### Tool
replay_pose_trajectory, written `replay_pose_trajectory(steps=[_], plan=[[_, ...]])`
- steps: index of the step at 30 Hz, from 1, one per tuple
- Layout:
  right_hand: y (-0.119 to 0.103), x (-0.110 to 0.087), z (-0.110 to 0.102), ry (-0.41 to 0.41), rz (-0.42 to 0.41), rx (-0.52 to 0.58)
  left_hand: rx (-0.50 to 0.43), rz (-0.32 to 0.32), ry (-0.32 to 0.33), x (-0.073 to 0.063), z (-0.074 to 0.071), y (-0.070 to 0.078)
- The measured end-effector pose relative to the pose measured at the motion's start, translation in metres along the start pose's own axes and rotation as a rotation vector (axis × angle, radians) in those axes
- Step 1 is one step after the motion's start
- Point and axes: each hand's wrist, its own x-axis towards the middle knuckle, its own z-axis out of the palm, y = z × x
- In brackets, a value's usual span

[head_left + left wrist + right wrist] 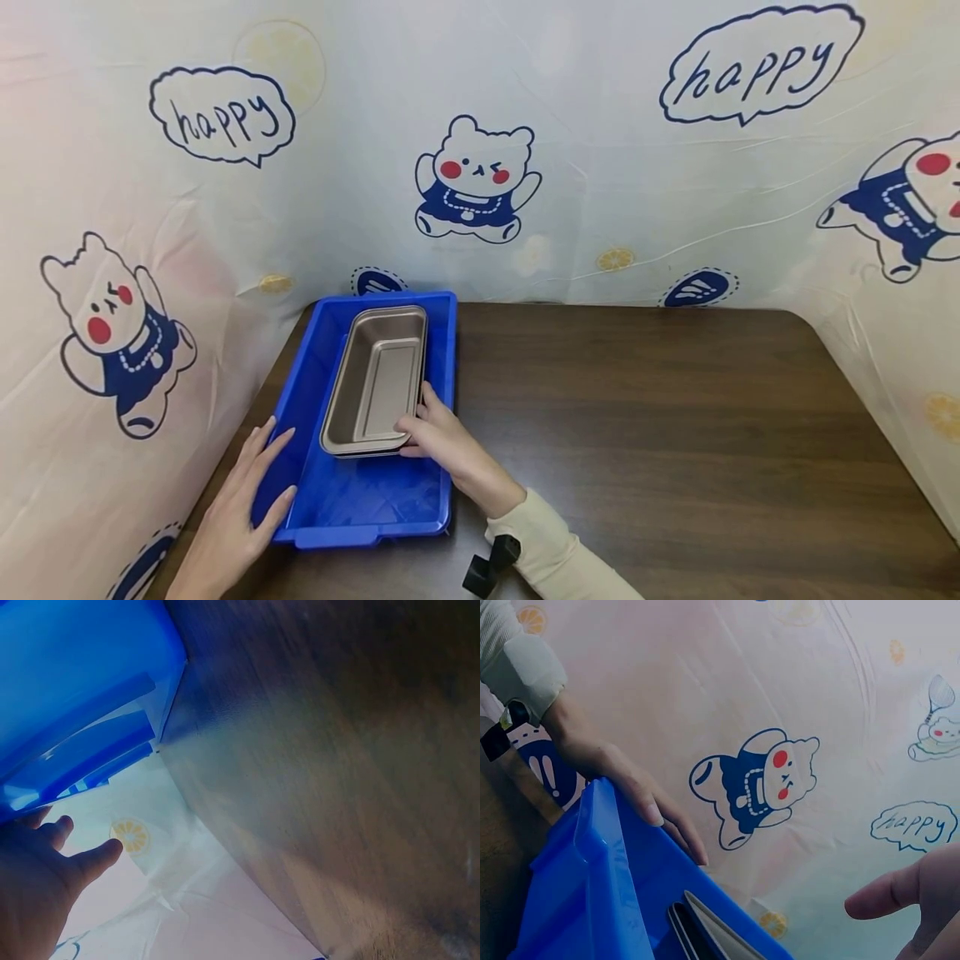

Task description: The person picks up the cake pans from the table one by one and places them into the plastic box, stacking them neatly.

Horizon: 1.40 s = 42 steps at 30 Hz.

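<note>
A blue plastic bin (360, 500) stands at the left of the table. Inside it, toward the far end, lies a small nested stack of metallic rectangular loaf pans (397, 375). My right hand (450, 446) grips the stack at its near right corner, thumb over the inside of the top pan and fingers along the outer rim. In the right wrist view, only the pans' edges (705, 930) show, below and left of the thumb (885, 896). My left hand (240, 508), fingers straight and spread, rests against the bin's left wall.
The brown wooden table (637, 417) extends right of the bin. A printed cloth (585, 167) with bears and "happy" bubbles hangs behind and at both sides, close to the bin's left and far edges. A black strap piece (491, 567) sits at the right cuff.
</note>
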Motion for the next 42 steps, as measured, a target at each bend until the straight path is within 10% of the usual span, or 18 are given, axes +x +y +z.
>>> replay_pose_trajectory(steps=[32,42], plan=[[-0.015,-0.025,-0.017,-0.009,-0.072,-0.083,0.037,0.008,-0.018,0.002,0.001,0.0],[-0.014,-0.035,-0.042,-0.027,-0.101,-0.103,0.117,-0.023,-0.111,0.004,-0.008,0.0]])
